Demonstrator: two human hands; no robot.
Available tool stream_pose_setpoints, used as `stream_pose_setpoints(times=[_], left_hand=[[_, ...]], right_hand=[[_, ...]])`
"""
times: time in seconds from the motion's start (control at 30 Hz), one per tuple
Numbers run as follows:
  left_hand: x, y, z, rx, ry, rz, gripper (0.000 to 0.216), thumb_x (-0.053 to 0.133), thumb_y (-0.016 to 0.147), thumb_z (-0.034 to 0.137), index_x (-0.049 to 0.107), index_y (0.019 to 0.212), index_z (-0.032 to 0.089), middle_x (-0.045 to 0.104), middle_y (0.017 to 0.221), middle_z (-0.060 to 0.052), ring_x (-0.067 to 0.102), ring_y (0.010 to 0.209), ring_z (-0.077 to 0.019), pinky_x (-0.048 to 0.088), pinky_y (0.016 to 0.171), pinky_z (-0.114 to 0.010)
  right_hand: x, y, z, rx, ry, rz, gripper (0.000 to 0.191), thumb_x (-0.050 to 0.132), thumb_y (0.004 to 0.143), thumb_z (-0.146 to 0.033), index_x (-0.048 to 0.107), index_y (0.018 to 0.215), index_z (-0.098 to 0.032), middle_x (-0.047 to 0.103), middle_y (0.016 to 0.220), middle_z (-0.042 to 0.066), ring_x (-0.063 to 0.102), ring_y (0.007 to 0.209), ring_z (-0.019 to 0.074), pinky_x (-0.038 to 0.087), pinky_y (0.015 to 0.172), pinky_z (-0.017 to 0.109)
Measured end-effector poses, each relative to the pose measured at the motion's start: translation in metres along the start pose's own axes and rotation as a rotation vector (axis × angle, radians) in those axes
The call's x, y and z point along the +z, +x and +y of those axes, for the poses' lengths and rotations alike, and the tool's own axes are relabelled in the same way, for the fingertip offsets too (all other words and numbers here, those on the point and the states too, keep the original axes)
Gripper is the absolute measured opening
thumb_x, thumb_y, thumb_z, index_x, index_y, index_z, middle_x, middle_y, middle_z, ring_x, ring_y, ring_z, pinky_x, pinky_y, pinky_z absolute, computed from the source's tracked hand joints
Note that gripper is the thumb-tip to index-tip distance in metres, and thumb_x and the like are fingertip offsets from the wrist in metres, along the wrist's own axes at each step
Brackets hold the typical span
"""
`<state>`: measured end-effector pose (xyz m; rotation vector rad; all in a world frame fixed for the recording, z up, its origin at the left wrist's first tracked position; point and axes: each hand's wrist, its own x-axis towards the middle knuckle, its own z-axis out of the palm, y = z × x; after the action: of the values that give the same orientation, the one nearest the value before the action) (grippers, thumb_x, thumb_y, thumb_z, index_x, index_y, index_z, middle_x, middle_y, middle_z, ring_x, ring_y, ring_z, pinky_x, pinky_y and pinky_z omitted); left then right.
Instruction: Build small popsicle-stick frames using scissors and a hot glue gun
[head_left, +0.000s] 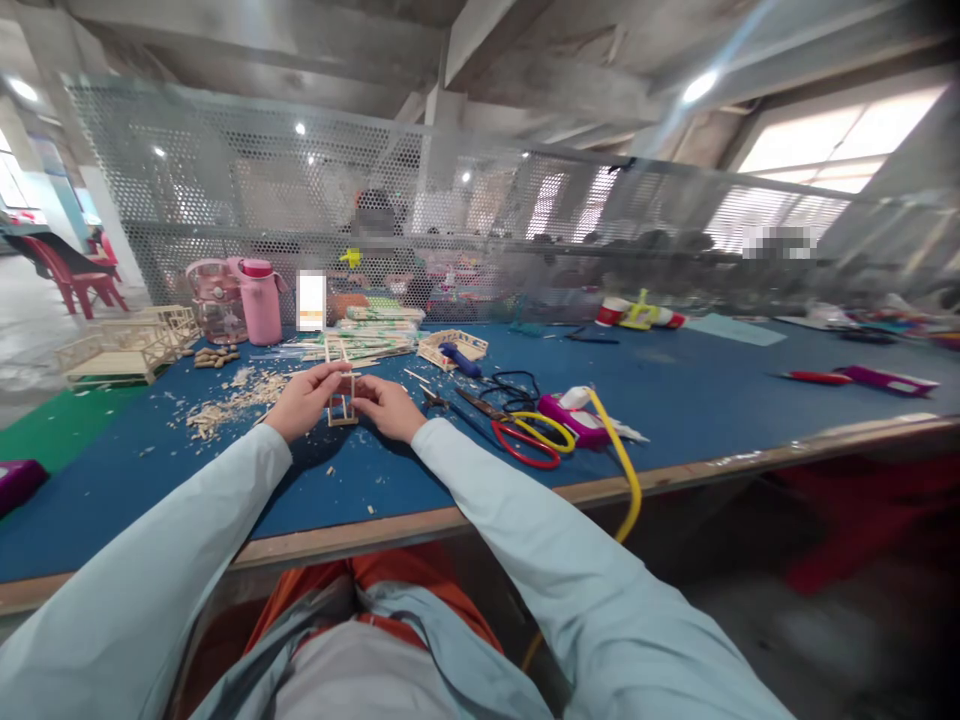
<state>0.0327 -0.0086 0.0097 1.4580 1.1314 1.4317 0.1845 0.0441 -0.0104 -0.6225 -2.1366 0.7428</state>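
Between my hands, just above the blue table [450, 480], is a small frame of thin wooden sticks [343, 421]. My left hand [306, 400] pinches its left side, thumb and fingers closed near the top. From the other side my right hand [388, 404] grips the frame's right upright, its fingers curled around it. Wood scraps [225, 405] are scattered to the left of my left hand. Nearest my right hand lie dark-jawed pliers [439, 402] and scissors [529, 440] with red and yellow handles. The exact fingertip contact is partly hidden.
Finished-looking stick models [120, 355] stand at the left beside a pile of peanuts [216, 356]. A pink bottle [260, 305] and bundled sticks [379, 330] are behind. A blue-handled tool [459, 358], purple box [577, 420] and yellow tube [619, 450] lie right. Perforated metal screen [285, 190] beyond.
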Motion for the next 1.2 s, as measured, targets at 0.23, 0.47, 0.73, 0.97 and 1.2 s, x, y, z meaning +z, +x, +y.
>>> stream_pose_setpoints(times=[0.23,0.47,0.73,0.97,1.2], left_hand=[[-0.0003,-0.0011,0.0008,0.027,0.061,0.018,0.059,0.061,0.063,0.056,0.062,0.102,0.013,0.069,0.091,-0.009,0.064,0.085,-0.0227,0.051,0.072,-0.035],[-0.0003,-0.0013,0.0006,0.041,0.073,0.015,0.061,0.061,0.063,0.059,0.062,0.103,0.013,0.069,0.092,-0.009,0.063,0.086,-0.0227,0.051,0.07,-0.034],[-0.003,-0.0017,0.0015,0.166,0.304,0.025,0.053,0.052,0.073,0.055,0.065,0.103,0.013,0.069,0.1,-0.01,0.064,0.089,-0.0233,0.051,0.077,-0.036],[-0.0058,-0.0062,0.0073,0.334,0.665,0.094,0.036,0.047,0.08,0.036,0.068,0.1,0.016,0.07,0.097,-0.008,0.064,0.088,-0.0211,0.048,0.084,-0.032],[-0.0061,-0.0063,0.0066,0.35,0.779,0.101,0.039,0.044,0.08,0.034,0.065,0.107,0.015,0.07,0.075,-0.004,0.06,0.063,-0.0151,0.048,0.066,-0.026]], right_hand=[[0.0006,0.0004,0.0003,0.002,-0.083,-0.002,0.006,0.054,0.075,-0.02,0.056,0.078,-0.016,0.06,0.068,-0.001,0.053,0.063,0.0114,0.042,0.066,0.025],[0.0025,0.0007,0.0012,-0.002,-0.051,0.003,0.005,0.053,0.076,-0.019,0.055,0.08,-0.016,0.061,0.074,0.0,0.056,0.068,0.0126,0.044,0.069,0.026],[0.0036,0.0005,0.0001,0.03,-0.008,-0.015,0.009,0.052,0.076,-0.017,0.057,0.083,-0.016,0.063,0.074,0.002,0.059,0.069,0.0139,0.045,0.071,0.027],[0.0058,0.0011,-0.0038,0.052,0.035,-0.016,0.014,0.048,0.073,-0.009,0.056,0.081,-0.016,0.063,0.071,0.001,0.059,0.065,0.0129,0.046,0.068,0.025],[0.0054,0.0008,-0.0058,0.06,0.061,-0.031,0.011,0.048,0.072,-0.01,0.053,0.079,-0.017,0.062,0.07,-0.001,0.058,0.063,0.012,0.046,0.066,0.025]])
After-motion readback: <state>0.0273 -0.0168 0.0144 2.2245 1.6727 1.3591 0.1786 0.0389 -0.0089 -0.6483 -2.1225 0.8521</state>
